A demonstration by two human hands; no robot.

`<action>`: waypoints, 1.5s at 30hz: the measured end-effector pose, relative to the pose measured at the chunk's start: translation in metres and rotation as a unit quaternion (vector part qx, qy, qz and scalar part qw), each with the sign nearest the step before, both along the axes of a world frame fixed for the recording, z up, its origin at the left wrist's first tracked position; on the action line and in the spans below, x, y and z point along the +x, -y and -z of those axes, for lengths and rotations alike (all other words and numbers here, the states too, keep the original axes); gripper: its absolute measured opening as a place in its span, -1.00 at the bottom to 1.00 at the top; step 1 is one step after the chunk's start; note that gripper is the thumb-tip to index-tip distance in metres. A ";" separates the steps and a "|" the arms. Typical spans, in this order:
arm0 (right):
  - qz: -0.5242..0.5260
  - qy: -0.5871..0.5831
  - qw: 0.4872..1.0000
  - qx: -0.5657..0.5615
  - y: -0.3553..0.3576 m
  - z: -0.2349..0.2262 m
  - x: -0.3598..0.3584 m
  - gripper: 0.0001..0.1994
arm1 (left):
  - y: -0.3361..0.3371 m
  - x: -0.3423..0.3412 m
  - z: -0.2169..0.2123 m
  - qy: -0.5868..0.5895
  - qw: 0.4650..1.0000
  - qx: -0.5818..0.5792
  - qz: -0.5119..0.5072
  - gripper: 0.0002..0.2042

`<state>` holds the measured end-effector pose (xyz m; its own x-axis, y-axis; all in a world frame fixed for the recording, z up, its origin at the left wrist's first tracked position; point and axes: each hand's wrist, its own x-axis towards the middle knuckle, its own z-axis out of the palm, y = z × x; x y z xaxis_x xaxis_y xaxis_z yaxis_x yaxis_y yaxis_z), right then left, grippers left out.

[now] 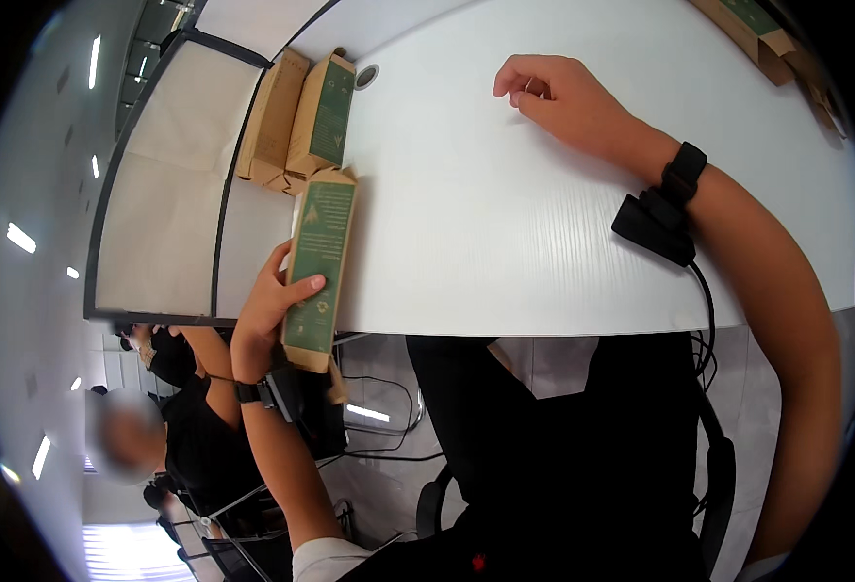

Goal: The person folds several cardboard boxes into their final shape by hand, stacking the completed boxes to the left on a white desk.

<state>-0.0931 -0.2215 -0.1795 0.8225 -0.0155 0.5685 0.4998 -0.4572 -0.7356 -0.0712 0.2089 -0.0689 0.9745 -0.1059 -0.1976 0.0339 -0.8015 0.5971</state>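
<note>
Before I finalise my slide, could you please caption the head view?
Left hand holding a green-faced carton, right hand loosely curled over the white table.

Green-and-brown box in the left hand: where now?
Head view, left of centre: the box is in the left hand, overlapping the desk's front edge, with two other boxes just above it in the picture.

Carton [321,242] in the left fingers [304,289]: matt paperboard, smooth green print, plain brown edges. Two cartons [328,112] beyond the left fingers: same matt cardboard. Tabletop [466,242] under the right fingers [525,70]: white, fine wood-grain texture, soft gloss. Ring [366,78] left of right fingers: metal-looking. Block [649,231] back from right fingers: black plastic-looking, matt. Strap [686,169] by it: cloth-like. Panel [170,184] left of left fingers: matt, fabric-like.
</note>
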 end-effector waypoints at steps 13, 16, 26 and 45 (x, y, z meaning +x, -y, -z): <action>-0.063 -0.021 0.973 0.222 -0.035 -0.023 -0.006 -0.47 | 0.224 0.049 0.029 -0.019 0.897 -0.422 0.134 -0.20; -0.010 -0.057 0.977 0.207 -0.027 -0.024 -0.009 -0.54 | 0.235 0.040 0.049 0.065 0.891 -0.411 0.183 -0.12; 0.010 -0.151 0.907 0.392 -0.014 -0.041 -0.012 -0.23 | 0.236 0.042 0.065 0.273 0.868 -0.333 0.249 -0.58; 0.102 0.085 0.981 -0.139 -0.007 -0.040 -0.025 -0.19 | 0.224 0.041 0.063 0.403 0.866 -0.193 0.225 -0.24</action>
